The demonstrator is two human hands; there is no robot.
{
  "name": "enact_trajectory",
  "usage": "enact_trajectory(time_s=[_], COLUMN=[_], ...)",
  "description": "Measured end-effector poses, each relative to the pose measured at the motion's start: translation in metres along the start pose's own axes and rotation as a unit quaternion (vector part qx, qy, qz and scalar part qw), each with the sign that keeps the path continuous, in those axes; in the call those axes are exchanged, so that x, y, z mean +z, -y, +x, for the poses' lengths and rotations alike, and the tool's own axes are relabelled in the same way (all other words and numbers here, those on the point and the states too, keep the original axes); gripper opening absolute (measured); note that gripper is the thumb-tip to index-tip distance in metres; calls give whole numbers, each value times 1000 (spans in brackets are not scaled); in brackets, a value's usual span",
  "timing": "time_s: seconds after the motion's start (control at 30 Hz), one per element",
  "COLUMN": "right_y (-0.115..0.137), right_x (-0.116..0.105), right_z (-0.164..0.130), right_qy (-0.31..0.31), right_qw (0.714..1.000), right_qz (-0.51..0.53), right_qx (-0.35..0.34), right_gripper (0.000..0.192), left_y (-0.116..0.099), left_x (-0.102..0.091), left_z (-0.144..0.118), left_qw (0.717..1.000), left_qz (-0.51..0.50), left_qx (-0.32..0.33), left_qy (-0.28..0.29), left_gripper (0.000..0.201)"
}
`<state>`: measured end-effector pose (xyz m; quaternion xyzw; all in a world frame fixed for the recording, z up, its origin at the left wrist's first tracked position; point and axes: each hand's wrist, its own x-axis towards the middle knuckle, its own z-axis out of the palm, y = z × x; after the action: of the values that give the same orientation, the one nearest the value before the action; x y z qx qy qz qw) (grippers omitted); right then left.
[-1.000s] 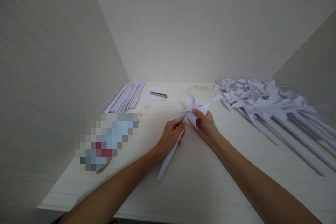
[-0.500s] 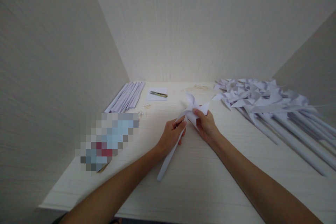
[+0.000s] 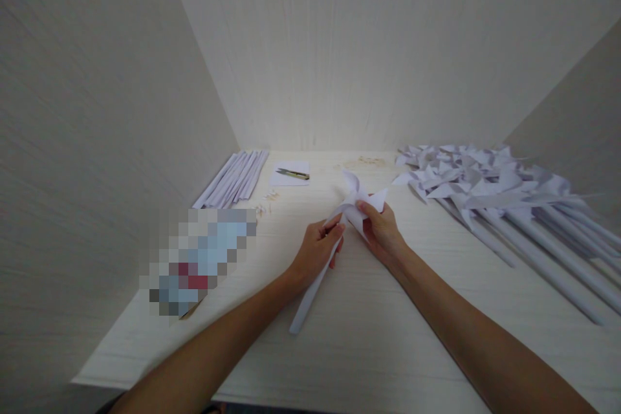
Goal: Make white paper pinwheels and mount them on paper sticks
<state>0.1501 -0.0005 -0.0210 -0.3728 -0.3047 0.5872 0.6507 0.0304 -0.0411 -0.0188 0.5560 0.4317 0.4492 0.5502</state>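
Head view: left hand (image 3: pixel 317 249) grips the paper stick (image 3: pixel 310 294), steadying it, while right hand (image 3: pixel 381 226) pinches the pinwheel head (image 3: pixel 356 197) above the tabletop (image 3: pixel 378 336), left of finished pinwheels (image 3: pixel 485 187).

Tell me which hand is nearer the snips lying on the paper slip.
Left. The left hand sits below and slightly right of the snips; the right hand is farther right, at the pinwheel.

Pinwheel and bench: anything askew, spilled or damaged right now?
Nothing stands out. The left hand and right hand hold one white paper pinwheel, its blades unbent. The finished pinwheels lie heaped at the right, the paper sticks bundled at the far left, the snips on a paper sheet.
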Motion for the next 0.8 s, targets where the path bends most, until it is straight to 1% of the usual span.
enact_trajectory(time_s=[0.23, 0.33, 0.43, 0.53, 0.63, 0.8], right_y=[-1, -1, 0, 1, 0, 1], right_x=[0, 0, 2, 2, 0, -3], right_z=[1, 1, 0, 0, 1, 1], right_qy=[1, 0, 4, 3, 11, 44], right_qw=[1000, 1000, 1000, 1000, 1000, 999], right_qz=[4, 9, 8, 9, 3, 3], right_qx=[-10, -4, 10, 16, 16, 22], right_gripper=[27, 26, 27, 30, 33, 37], left_y=[0, 1, 0, -1, -4, -6], left_x=[0, 1, 2, 0, -4, -9], left_z=[-1, 1, 2, 4, 6, 8], left_qw=[1000, 1000, 999, 997, 993, 986], left_qz=[-1, -5, -32, -69, -82, -128], left_qx=[-7, -8, -15, -38, -69, -100], left_qy=[-1, -2, 5, 26, 42, 35], left_gripper=[27, 28, 28, 24, 23, 26])
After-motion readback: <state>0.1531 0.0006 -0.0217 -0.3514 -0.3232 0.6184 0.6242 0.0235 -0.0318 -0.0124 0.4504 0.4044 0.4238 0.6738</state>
